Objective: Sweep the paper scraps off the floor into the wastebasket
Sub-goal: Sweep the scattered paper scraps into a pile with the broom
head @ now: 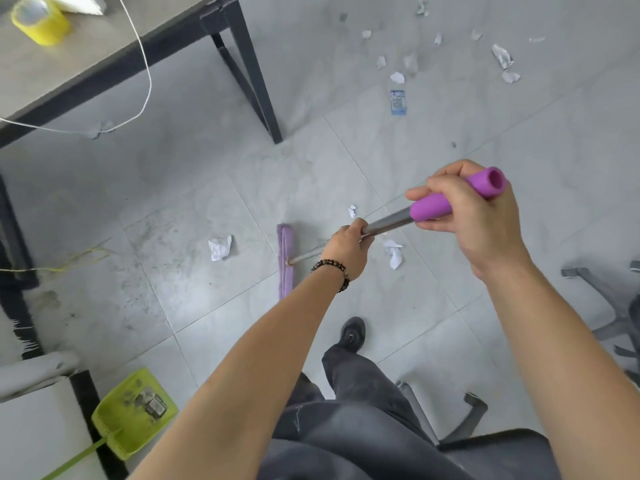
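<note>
I hold a broom with a purple head [286, 259] that rests on the grey tile floor. My right hand [464, 209] is shut on the purple grip at the top of the metal shaft. My left hand [348, 245] is shut on the shaft lower down. A crumpled paper scrap [220, 247] lies just left of the broom head. Two more scraps [394, 253] lie right of the shaft, below my left hand. Several scraps [502, 57] and a blue wrapper [398, 102] are scattered on the far floor. No wastebasket is in view.
A green dustpan [133, 412] with debris lies at the lower left. A grey table with black legs [249, 74] stands at the upper left, carrying a yellow tape roll [40, 20] and a white cable. An office chair base [609, 306] sits at the right. My shoe [353, 334] is below the broom.
</note>
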`<state>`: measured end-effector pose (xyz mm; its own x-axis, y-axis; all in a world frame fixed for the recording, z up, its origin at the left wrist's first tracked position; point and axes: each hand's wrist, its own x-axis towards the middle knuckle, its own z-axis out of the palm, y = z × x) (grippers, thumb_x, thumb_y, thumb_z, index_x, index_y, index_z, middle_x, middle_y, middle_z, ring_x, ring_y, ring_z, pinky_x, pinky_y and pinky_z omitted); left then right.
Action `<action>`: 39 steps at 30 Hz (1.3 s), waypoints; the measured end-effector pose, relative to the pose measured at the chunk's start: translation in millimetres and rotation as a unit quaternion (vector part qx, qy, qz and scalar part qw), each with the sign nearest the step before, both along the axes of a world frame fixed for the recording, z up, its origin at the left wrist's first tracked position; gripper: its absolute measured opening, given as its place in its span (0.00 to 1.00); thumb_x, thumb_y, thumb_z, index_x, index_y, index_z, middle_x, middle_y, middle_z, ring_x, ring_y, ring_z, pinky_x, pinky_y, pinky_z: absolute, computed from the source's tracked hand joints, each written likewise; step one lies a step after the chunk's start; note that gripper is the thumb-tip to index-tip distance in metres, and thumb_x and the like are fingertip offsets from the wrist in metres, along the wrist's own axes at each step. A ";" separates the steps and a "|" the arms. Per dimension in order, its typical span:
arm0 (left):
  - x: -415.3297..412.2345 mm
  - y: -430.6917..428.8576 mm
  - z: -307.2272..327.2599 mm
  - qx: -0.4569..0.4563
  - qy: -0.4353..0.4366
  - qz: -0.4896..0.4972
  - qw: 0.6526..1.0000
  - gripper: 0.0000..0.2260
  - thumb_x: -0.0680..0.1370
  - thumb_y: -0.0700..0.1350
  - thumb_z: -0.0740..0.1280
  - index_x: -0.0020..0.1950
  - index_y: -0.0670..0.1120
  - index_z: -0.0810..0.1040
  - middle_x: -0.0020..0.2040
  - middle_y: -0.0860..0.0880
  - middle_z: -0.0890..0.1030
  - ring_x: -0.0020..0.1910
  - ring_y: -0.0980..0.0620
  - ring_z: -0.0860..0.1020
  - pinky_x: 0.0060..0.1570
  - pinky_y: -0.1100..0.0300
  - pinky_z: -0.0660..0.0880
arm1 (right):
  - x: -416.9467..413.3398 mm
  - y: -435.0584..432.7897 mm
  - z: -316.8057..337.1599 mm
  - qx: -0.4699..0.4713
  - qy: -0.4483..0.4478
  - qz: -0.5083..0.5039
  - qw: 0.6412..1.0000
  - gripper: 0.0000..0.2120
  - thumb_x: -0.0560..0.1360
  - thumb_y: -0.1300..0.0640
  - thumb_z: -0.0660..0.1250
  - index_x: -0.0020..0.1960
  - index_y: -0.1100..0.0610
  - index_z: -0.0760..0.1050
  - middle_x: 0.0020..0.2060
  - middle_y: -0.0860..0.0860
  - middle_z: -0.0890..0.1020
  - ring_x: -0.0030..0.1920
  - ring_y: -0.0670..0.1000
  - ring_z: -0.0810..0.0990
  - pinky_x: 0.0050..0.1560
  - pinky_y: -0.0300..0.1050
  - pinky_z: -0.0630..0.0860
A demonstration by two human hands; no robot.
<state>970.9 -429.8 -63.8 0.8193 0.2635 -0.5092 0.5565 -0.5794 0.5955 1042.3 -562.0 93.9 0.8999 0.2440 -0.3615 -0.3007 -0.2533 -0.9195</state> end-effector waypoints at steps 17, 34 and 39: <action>-93.7 226.7 -68.0 -0.032 0.163 0.249 0.954 0.23 0.82 0.47 0.59 0.77 0.47 0.60 0.71 0.42 0.63 0.64 0.42 0.73 0.63 0.52 0.69 | -61.2 218.0 -106.5 0.055 0.218 0.183 0.957 0.17 0.76 0.45 0.69 0.48 0.61 0.78 0.57 0.62 0.81 0.59 0.53 0.81 0.58 0.51 0.81; 90.4 183.0 -48.0 -0.050 0.092 -0.030 0.994 0.15 0.81 0.56 0.58 0.60 0.46 0.70 0.58 0.43 0.73 0.58 0.43 0.71 0.59 0.51 0.70 | 102.3 164.5 -48.7 0.018 0.141 -0.055 0.988 0.18 0.80 0.48 0.64 0.35 0.56 0.71 0.45 0.59 0.86 0.50 0.54 0.86 0.50 0.53 0.82; 93.5 171.4 -66.1 -0.008 0.114 0.091 0.989 0.15 0.81 0.51 0.62 0.65 0.45 0.72 0.61 0.41 0.73 0.62 0.40 0.72 0.63 0.51 0.69 | 131.3 155.7 -87.5 0.048 0.222 0.049 0.973 0.15 0.79 0.46 0.66 0.41 0.58 0.74 0.51 0.58 0.86 0.54 0.53 0.85 0.56 0.52 0.81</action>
<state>1064.4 -258.4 -129.9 0.6223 0.3871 -0.6804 0.7718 -0.4482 0.4510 1173.6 -406.4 6.3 0.6307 0.3717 -0.6812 -0.6527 -0.2207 -0.7248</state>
